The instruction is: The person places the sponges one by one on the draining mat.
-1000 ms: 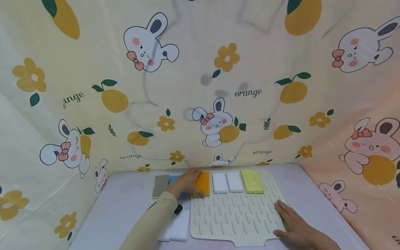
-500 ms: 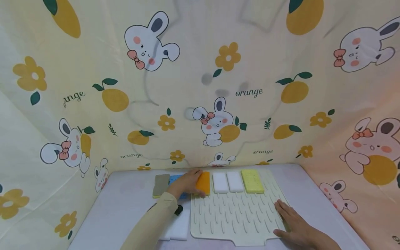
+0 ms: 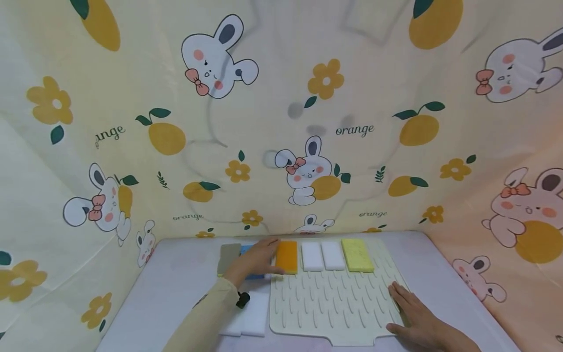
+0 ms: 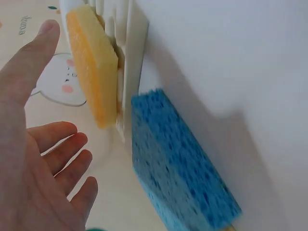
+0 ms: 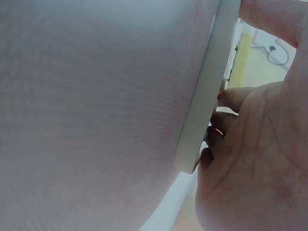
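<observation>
My left hand (image 3: pixel 255 260) hovers just left of an orange sponge (image 3: pixel 288 257), its fingers spread. In the left wrist view a gap separates the thumb and fingers from that sponge, which lies on a cream ridged drying mat (image 3: pixel 330 305). Partly hidden beneath the left hand is a blue sponge (image 4: pixel 175 156) on the table, beside the mat. My right hand (image 3: pixel 415 318) rests flat on the mat's right edge with straight fingers. Two white sponges, one left (image 3: pixel 312 256) and one right (image 3: pixel 333 256), and a yellow sponge (image 3: pixel 357 255) line the mat's far end.
A grey-topped sponge (image 3: pixel 229 259) lies on the table (image 3: pixel 176 293) at the far left. White blocks (image 3: pixel 253 315) sit by the mat's left edge, partly covered by my left sleeve. A printed curtain (image 3: pixel 264 117) encloses the back and sides.
My left hand has let go of the orange sponge and drawn slightly left, leaving it on the mat. My right hand stays on the mat's edge.
</observation>
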`<state>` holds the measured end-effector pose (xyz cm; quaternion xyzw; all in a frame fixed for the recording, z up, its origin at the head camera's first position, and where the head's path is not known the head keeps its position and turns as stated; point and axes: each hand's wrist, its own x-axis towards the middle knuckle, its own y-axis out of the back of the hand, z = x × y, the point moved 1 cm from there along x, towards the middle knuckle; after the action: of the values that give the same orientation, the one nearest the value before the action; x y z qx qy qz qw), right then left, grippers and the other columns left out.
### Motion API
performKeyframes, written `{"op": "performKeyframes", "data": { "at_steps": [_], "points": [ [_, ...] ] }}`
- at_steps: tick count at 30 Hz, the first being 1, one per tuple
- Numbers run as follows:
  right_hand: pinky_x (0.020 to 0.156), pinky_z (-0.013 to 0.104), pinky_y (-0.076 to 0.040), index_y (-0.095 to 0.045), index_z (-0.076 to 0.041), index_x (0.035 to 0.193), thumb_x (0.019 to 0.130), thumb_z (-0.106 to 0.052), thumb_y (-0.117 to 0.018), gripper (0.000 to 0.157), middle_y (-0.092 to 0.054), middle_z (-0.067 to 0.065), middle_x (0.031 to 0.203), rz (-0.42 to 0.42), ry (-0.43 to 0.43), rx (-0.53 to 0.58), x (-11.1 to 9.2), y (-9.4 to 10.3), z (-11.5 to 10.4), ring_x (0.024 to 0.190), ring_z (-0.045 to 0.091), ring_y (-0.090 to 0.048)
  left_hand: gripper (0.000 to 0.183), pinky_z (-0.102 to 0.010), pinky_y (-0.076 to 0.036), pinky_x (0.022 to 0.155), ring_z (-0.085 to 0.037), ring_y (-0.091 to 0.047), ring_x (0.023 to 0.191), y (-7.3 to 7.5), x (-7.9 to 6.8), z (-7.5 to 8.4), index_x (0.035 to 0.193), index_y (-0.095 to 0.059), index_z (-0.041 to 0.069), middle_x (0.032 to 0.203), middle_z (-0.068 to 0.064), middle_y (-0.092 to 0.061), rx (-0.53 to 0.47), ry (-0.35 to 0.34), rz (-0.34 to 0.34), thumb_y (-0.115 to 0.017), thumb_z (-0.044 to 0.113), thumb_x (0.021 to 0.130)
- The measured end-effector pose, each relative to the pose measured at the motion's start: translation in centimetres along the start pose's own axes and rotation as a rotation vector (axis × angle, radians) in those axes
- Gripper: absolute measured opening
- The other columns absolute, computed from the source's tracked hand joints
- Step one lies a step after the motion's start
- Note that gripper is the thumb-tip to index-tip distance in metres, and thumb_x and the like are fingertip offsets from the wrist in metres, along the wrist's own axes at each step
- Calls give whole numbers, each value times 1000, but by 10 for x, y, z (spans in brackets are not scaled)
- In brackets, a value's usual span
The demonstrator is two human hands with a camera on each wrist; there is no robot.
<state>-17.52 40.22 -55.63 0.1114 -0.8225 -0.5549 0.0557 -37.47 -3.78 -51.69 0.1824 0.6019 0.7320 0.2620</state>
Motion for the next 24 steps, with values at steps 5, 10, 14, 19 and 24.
{"op": "performKeyframes", "data": {
  "at_steps": [5,10,14,19,24],
  "points": [
    [111,79,-38,-39,14,156,91,-53,-79,102,-30,39,164,22,10,-15,-1,0,0,147,60,-33,104,-50,-34,129,-32,-36,158,10,-22,-7,166,-39,7,173,-13,-35,-94,12,23,-79,65,90],
    [110,80,-39,-38,15,157,90,-53,-80,103,-29,40,165,15,8,-16,0,-1,-1,148,61,-31,93,-52,-36,127,-33,-37,156,16,-42,-16,166,-41,9,172,-12,-36,-157,24,38,-80,55,95],
    [110,80,-38,-38,15,157,91,-53,-80,103,-28,40,165,13,9,-11,2,-1,0,148,62,-31,89,-55,-37,127,-35,-39,156,18,-57,-23,164,-44,10,171,-12,-39,-190,40,53,-81,51,95],
    [110,80,-38,-37,15,157,92,-51,-80,102,-29,41,164,7,24,-2,3,-2,3,147,63,-31,87,-56,-37,126,-37,-39,155,19,-77,-30,164,-45,10,170,-12,-41,-205,33,54,-81,50,95],
    [109,82,-37,-37,15,157,92,-49,-79,101,-29,42,163,8,26,7,2,-3,5,146,64,-31,85,-57,-39,125,-37,-40,155,20,-94,-31,164,-46,12,170,-12,-41,-174,25,43,-80,51,96]
  ]
}}
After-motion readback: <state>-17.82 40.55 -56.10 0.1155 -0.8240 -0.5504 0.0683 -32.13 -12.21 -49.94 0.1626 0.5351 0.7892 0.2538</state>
